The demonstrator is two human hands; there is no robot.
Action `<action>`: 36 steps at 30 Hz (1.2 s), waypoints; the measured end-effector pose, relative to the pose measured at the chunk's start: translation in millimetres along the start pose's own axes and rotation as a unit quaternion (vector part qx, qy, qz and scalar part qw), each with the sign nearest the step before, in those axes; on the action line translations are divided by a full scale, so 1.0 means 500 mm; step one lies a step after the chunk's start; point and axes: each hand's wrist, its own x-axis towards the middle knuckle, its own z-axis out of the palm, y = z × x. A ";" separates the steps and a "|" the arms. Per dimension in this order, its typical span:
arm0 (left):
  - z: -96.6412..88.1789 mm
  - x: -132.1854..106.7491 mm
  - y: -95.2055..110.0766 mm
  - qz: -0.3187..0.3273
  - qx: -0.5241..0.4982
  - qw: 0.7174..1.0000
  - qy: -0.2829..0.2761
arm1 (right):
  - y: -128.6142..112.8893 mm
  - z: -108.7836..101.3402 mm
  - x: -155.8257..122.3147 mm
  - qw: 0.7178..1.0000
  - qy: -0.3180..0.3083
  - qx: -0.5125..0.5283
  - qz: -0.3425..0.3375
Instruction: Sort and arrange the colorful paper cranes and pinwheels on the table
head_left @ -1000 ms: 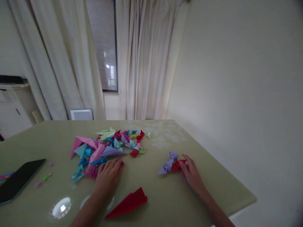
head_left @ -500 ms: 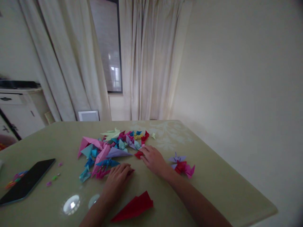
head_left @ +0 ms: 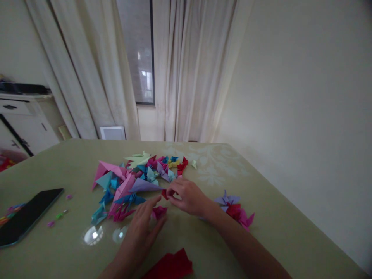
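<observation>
My right hand (head_left: 187, 197) is closed in a pinch on a small red folded paper piece (head_left: 164, 194), most of it hidden by my fingers. My left hand (head_left: 144, 221) is spread, thumb apart from the fingers, around a small magenta folded paper piece (head_left: 159, 212) on the table. Just beyond both hands lies a pile of origami: a large pink folded paper (head_left: 125, 190), a lavender one (head_left: 143, 185), a blue one (head_left: 130, 199) and several others. A larger red folded paper (head_left: 171, 265) lies near me, partly cut off by the frame's lower edge.
Lavender origami (head_left: 227, 198) and magenta origami (head_left: 245, 219) lie right of my right forearm. A black tablet or phone (head_left: 30, 217) rests at the left, near small colourful bits (head_left: 59, 215). The table (head_left: 279, 236) runs beside a wall at the right.
My left hand has opened, thumb now spread, showing the magenta piece. My right hand has drawn toward it and the red piece has shifted left with it. The view has tilted slightly.
</observation>
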 end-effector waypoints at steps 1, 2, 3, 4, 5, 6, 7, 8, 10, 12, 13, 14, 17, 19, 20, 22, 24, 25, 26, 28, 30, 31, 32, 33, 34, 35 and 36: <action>-0.004 0.001 0.005 -0.017 -0.016 1.000 0.003 | -0.003 -0.008 -0.003 1.000 0.003 -0.001 -0.012; -0.008 0.003 0.008 -0.027 -0.026 0.999 0.004 | -0.003 -0.014 -0.005 1.000 0.001 -0.017 -0.010; -0.010 0.004 0.009 -0.032 -0.028 0.999 0.003 | 0.000 -0.019 -0.005 0.999 -0.004 -0.040 0.007; -0.011 0.005 0.007 -0.033 -0.025 0.999 0.002 | 0.006 -0.023 -0.006 0.997 -0.012 -0.065 0.035; -0.011 0.005 0.004 -0.033 -0.017 0.999 0.000 | 0.015 -0.025 -0.006 0.993 -0.024 -0.089 0.072; -0.010 0.005 0.000 -0.032 -0.007 0.999 -0.002 | 0.024 -0.027 -0.007 0.987 -0.039 -0.108 0.111; -0.008 0.004 -0.005 -0.029 0.004 1.000 -0.004 | 0.035 -0.026 -0.008 0.980 -0.055 -0.122 0.146; -0.005 0.004 -0.010 -0.023 0.016 1.000 -0.005 | 0.044 -0.025 -0.010 0.973 -0.071 -0.132 0.175; 0.004 0.003 -0.019 0.003 0.043 0.999 -0.010 | 0.057 -0.018 -0.016 0.964 -0.093 -0.136 0.210; 0.014 0.006 -0.026 0.036 0.071 0.996 -0.027 | 0.063 -0.008 -0.022 0.960 -0.106 -0.133 0.224; 0.019 0.009 -0.028 0.048 0.084 0.994 -0.041 | 0.064 -0.003 -0.024 0.958 -0.113 -0.132 0.227; 0.023 0.015 -0.029 0.054 0.093 0.992 -0.059 | 0.064 0.002 -0.026 0.957 -0.120 -0.131 0.229; 0.029 0.040 -0.023 0.033 0.088 0.987 -0.131 | 0.063 0.010 -0.026 0.956 -0.142 -0.128 0.224; 0.030 0.062 -0.010 0.009 0.050 0.980 -0.194 | 0.063 0.012 -0.025 0.955 -0.154 -0.128 0.218; 0.030 0.073 -0.001 0.001 0.027 0.975 -0.222 | 0.063 0.013 -0.024 0.955 -0.158 -0.128 0.215; 0.037 0.093 0.021 -0.002 -0.015 0.967 -0.256 | 0.065 0.011 -0.025 0.955 -0.163 -0.133 0.211; 0.052 0.108 0.044 0.011 -0.044 0.962 -0.269 | 0.069 0.004 -0.028 0.952 -0.162 -0.143 0.216; 0.062 0.115 0.056 0.021 -0.054 0.960 -0.273 | 0.071 -0.002 -0.031 0.950 -0.158 -0.151 0.221; 0.075 0.123 0.067 0.032 -0.060 0.958 -0.279 | 0.075 -0.009 -0.033 0.948 -0.153 -0.160 0.228; 0.103 0.142 0.090 0.057 -0.060 0.953 -0.293 | 0.084 -0.029 -0.038 0.944 -0.137 -0.177 0.240; 0.135 0.168 0.111 0.093 -0.020 0.950 -0.298 | 0.094 -0.052 -0.041 0.940 -0.121 -0.193 0.255; 0.152 0.183 0.120 0.110 0.010 0.949 -0.295 | 0.099 -0.063 -0.043 0.936 -0.115 -0.201 0.265; 0.169 0.197 0.128 0.123 0.040 0.949 -0.288 | 0.103 -0.073 -0.045 0.932 -0.110 -0.208 0.276; 0.185 0.212 0.134 0.129 0.067 0.949 -0.280 | 0.107 -0.082 -0.047 0.927 -0.105 -0.214 0.289; 0.200 0.224 0.139 0.130 0.087 0.950 -0.271 | 0.111 -0.089 -0.049 0.922 -0.102 -0.220 0.301; 0.213 0.235 0.141 0.127 0.099 0.952 -0.261 | 0.115 -0.093 -0.052 0.918 -0.099 -0.223 0.312; 0.222 0.243 0.142 0.123 0.107 0.954 -0.251 | 0.118 -0.095 -0.055 0.915 -0.096 -0.226 0.321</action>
